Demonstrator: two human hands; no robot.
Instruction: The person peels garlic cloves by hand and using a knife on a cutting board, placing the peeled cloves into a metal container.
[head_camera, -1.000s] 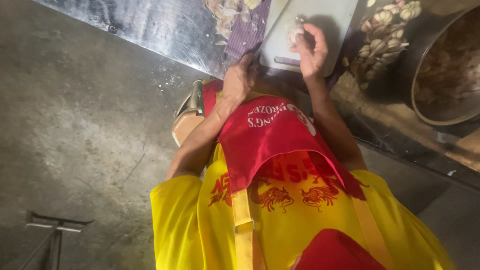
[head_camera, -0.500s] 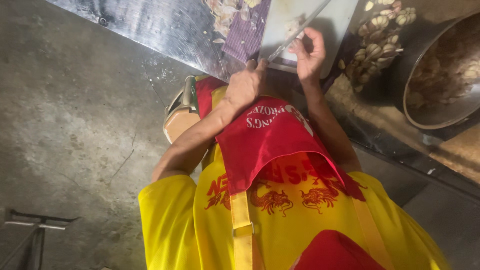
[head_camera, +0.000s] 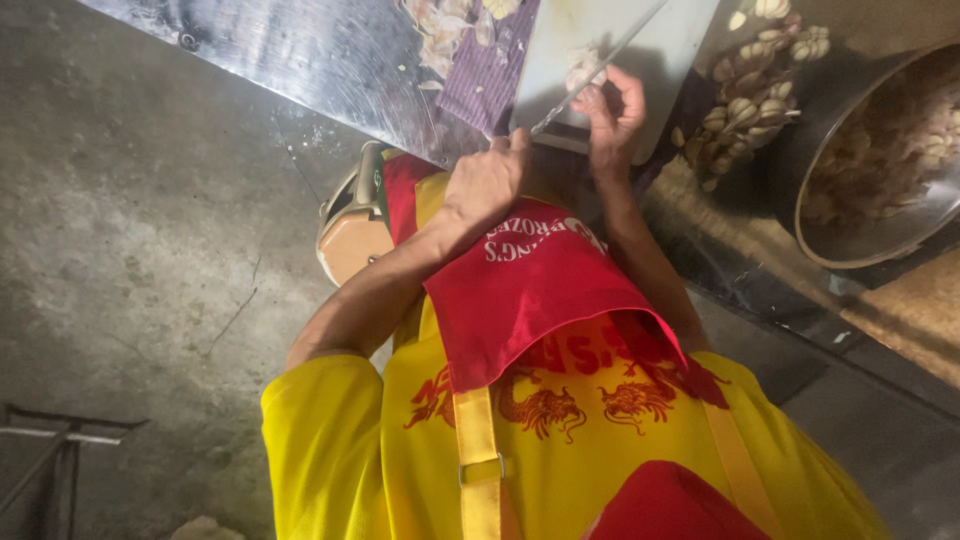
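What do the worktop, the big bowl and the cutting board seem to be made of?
The worktop looks like stainless steel: grey, with streaky reflections. The big bowl seems metal too, with a thin rim that catches light. The cutting board is probably plastic: pale, matte, smooth-edged. The left hand holds a knife, its blade shiny like steel.

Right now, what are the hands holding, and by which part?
The left hand grips a knife by its handle, blade over the cutting board. The right hand pins a small pale piece there with its fingertips.

A cutting board (head_camera: 640, 50) lies on the steel table (head_camera: 300, 50), a bowl (head_camera: 880, 170) to its right.
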